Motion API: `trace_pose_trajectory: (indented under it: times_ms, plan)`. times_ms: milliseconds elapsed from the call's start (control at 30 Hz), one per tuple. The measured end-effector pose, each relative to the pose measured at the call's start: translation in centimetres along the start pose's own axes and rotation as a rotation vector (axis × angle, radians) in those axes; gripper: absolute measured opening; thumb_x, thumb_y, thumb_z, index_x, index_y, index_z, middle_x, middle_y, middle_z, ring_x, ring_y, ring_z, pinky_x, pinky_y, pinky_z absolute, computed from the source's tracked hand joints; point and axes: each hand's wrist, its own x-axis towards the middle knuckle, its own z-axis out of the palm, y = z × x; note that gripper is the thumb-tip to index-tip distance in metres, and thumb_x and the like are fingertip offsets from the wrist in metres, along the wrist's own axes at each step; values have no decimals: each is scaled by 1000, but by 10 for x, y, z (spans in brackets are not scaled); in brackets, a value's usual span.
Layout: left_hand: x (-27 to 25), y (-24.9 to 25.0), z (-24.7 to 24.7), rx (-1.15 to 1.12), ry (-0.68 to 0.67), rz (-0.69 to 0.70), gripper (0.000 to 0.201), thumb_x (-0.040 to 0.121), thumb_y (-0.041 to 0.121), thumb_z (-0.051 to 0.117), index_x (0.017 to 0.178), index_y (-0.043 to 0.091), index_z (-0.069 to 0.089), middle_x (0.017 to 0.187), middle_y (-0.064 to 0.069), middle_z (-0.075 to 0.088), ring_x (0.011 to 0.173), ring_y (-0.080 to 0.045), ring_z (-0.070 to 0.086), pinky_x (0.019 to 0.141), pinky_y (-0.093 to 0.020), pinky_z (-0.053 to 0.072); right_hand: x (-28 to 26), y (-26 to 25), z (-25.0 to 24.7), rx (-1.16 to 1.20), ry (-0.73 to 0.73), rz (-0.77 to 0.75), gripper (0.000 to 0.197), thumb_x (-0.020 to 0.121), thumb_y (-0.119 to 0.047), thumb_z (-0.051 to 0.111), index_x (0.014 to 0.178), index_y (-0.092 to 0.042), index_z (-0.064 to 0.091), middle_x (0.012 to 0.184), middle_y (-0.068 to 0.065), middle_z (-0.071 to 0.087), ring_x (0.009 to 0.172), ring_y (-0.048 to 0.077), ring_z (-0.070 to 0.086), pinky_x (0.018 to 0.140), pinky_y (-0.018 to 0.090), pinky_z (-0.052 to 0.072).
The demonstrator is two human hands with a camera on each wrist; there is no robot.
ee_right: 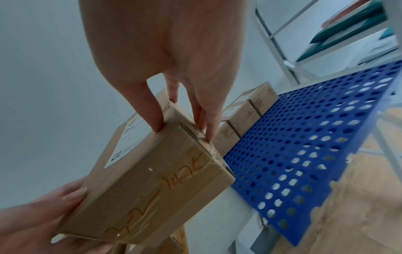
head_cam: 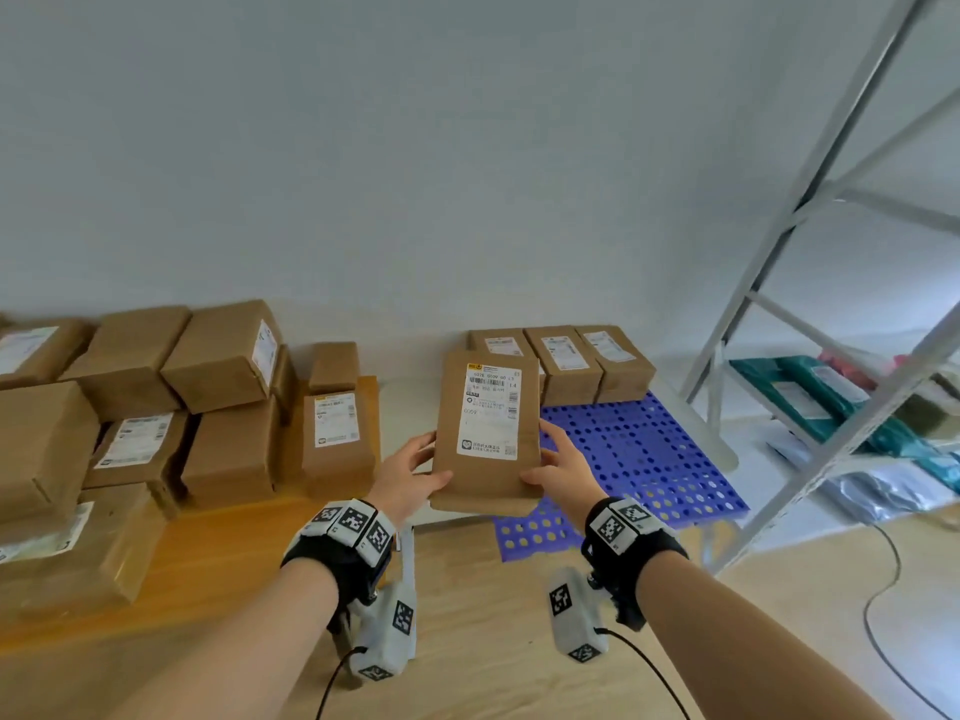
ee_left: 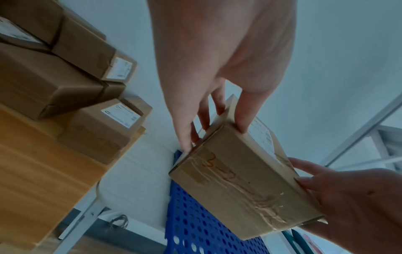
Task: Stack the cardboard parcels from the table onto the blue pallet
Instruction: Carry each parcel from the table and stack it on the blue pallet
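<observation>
Head view: the left hand (head_cam: pixel 410 472) and right hand (head_cam: pixel 563 467) each clasp a long side of 1 parcel (head_cam: pixel 488 433), held in the air with its long axis pointing away from the person. The blue pallet (head_cam: pixel 644 449) lies just right and beyond, 3 boxes (head_cam: pixel 569 366) along its far edge.

Left wrist view: fingers (ee_left: pixel 244 118) curl over the parcel's edge; the pallet sits below.

Right wrist view: the free pallet area lies nearer the right hand; the parcel's underside is hidden.
</observation>
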Motion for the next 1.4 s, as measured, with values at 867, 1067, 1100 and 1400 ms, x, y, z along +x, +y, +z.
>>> trace_pose_trajectory:
  times_ms: [867,1067,1100,1400]
  plan:
    - [38,-2,337,48,38,-163,60,88,1,61,141,16,40,129,-13,56,104,-29,61,81,-40,55,23,91,-332,-1,-59,131,68,85,11,53,142,-20,34,93,3,64,83,15,61,68,31,54]
    - [76,-6,371,80,25,-222,56,89,-1,59,140,14,41,115,-12,63,94,-29,65,75,-38,56,57,105,-366,3,-66,185,66,85,6,55,142,-22,35,88,0,64,78,13,61,58,24,51]
    - [84,-7,375,76,20,-228,56,89,-1,59,139,14,42,108,-9,64,89,-25,65,69,-32,56,65,107,-371,2,-61,199,66,85,5,56,141,-23,36,90,1,66,80,15,62,64,28,54]
    - [170,-17,388,68,12,-264,56,88,-1,59,139,11,41,96,-4,65,92,-25,64,78,-36,55,156,120,-389,-26,-67,265,66,83,6,56,139,-23,38,91,7,65,86,21,61,81,41,55]
